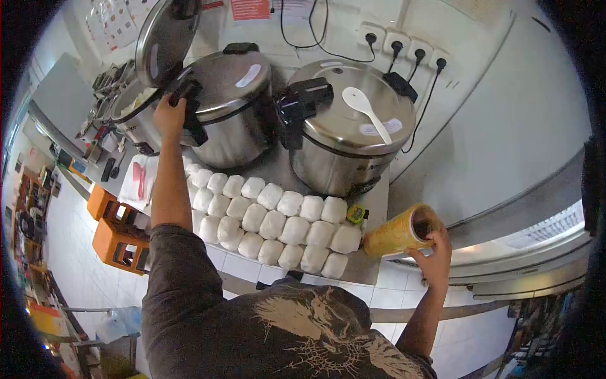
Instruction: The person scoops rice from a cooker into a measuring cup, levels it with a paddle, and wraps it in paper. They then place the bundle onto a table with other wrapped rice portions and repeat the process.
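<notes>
Bright, fairly even light leaves pale glare on the steel lids (221, 81) and soft shading beneath the cookers (338, 167); fisheye distortion bends straight lines toward dark, rounded, grainy edges.

White floor tiles (76, 243) spread at left beside orange stools (113, 232); a pale wall (350, 14) at top carries a red notice (250, 9) and sockets (413, 47)
</notes>
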`<state>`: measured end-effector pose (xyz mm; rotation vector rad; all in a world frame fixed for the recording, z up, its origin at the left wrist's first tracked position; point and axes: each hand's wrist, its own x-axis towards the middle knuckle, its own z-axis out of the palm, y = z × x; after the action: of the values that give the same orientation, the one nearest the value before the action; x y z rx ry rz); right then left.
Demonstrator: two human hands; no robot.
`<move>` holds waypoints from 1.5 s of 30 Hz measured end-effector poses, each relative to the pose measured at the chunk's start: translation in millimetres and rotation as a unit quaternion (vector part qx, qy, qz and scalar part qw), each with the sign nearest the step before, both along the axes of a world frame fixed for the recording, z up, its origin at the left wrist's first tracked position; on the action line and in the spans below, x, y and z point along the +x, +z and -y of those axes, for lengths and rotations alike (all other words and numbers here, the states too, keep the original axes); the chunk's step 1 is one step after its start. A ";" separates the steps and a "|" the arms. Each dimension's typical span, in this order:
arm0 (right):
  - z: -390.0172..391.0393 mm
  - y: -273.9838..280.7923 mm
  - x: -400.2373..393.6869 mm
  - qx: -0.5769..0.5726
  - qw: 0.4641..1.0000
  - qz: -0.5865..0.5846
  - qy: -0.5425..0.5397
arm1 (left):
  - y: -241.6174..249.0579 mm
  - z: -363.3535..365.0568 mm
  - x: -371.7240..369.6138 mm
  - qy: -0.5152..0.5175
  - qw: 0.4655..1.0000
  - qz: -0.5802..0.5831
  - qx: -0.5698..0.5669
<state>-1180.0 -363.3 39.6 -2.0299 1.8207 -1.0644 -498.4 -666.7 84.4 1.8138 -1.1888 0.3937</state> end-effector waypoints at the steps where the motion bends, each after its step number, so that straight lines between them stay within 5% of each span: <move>1: 0.6 -0.5 -1.0 -0.002 1.000 -0.009 -0.001 | 1.2 -1.4 -6.3 -0.004 1.000 -0.015 -0.003; 7: -1.0 3.3 6.1 0.034 0.998 0.047 0.000 | 8.9 -17.0 -28.0 -0.011 0.998 -0.061 0.016; 13: 0.3 0.1 1.6 0.042 0.999 0.017 -0.015 | 6.1 -11.2 3.4 -0.186 0.974 -0.126 -0.011; 16: -0.3 -3.5 2.4 0.036 0.998 0.039 -0.034 | 11.1 10.9 37.8 -0.214 0.974 0.004 0.075; 20: -2.2 -2.7 3.6 0.033 0.999 0.012 -0.025 | 50.7 6.2 -56.3 0.117 0.968 0.131 0.177; 45: 0.3 -1.0 3.7 0.072 0.997 0.000 -0.031 | 32.4 86.7 71.0 -0.180 0.954 0.225 0.086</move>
<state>-1176.3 -363.6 38.6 -1.9035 1.9131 -0.9190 -427.5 -753.3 116.8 1.6458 -1.8866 0.5208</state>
